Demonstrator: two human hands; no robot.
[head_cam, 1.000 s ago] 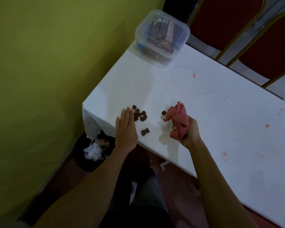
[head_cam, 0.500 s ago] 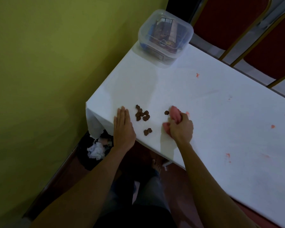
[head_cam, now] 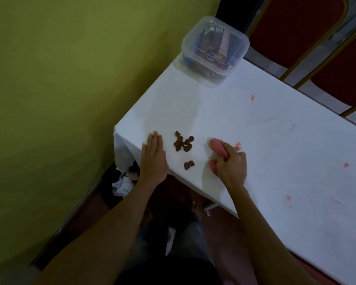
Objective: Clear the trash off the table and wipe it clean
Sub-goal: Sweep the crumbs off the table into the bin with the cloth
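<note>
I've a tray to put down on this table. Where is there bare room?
Bare tabletop lies between the clear box and the brown crumbs, and a wide stretch right of the right hand, dotted only with red smears. The near corner is crowded: left hand, crumbs, pink cloth.

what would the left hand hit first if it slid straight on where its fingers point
The left hand meets only bare tablecloth, then probably the side edge; crumbs lie to its right.
</note>
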